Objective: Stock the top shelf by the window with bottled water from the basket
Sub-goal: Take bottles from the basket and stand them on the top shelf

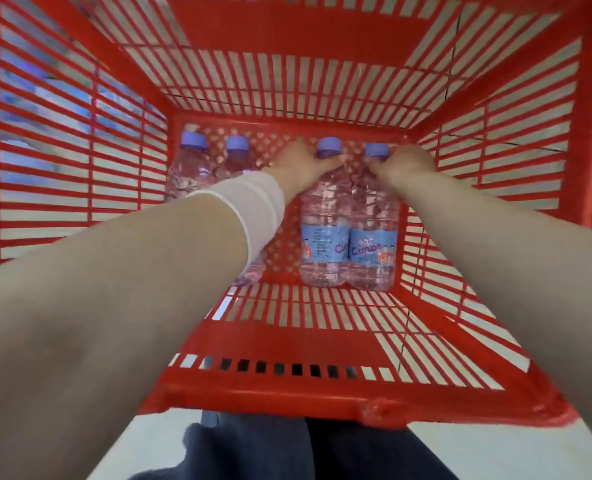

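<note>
Reaching into the red basket (287, 388), my left hand (305, 164) curled its fingers (331, 163) round the neck of one water bottle (325, 216). My right hand (405, 164) gripped the neighbouring bottle (374, 216), and two more bottles (190, 171) lay to their left.

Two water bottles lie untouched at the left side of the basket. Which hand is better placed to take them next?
Left. The left hand grips the neighbouring bottle right beside the untouched pair, its forearm passing over them. The right hand holds the rightmost bottle by the basket wall, farther away.
</note>
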`<state>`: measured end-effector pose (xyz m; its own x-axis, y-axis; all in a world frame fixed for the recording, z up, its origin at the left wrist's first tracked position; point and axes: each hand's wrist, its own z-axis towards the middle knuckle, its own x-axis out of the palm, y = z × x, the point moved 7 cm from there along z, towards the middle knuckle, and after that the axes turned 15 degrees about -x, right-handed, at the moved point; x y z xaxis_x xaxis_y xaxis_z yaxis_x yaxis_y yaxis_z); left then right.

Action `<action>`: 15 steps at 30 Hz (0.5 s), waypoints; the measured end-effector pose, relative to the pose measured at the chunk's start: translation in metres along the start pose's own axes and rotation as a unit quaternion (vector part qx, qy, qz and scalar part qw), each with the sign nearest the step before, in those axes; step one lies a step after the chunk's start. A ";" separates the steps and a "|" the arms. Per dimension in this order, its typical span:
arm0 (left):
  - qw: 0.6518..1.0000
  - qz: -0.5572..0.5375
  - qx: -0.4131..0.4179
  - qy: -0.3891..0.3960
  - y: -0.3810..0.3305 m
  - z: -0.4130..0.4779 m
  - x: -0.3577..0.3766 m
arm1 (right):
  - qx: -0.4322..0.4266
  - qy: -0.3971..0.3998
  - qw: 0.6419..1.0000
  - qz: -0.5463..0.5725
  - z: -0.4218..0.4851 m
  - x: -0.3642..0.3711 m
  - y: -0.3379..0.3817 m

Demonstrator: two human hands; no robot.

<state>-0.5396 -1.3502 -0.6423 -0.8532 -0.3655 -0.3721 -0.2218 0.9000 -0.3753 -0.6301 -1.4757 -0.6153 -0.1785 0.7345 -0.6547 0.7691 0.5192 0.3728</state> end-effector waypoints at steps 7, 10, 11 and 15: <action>0.988 -0.111 -0.059 0.094 0.010 -0.009 0.000 | 0.068 -0.020 0.974 0.216 -0.002 0.005 -0.012; 0.982 -0.150 -0.040 0.110 0.009 -0.030 -0.002 | 0.060 -0.017 0.959 0.275 -0.020 0.005 -0.009; 0.982 -0.155 -0.015 0.104 0.008 -0.037 -0.004 | 0.044 -0.023 0.957 0.285 -0.025 0.005 -0.008; 0.982 -0.162 0.070 0.068 0.012 -0.074 -0.020 | -0.035 -0.087 0.972 0.215 -0.054 -0.014 0.004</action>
<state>-0.5599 -1.3147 -0.5767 -0.8060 -0.5833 -0.1005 -0.4331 0.6969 -0.5716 -0.6578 -1.4605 -0.5688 0.2617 0.8086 -0.5270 0.7051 0.2127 0.6764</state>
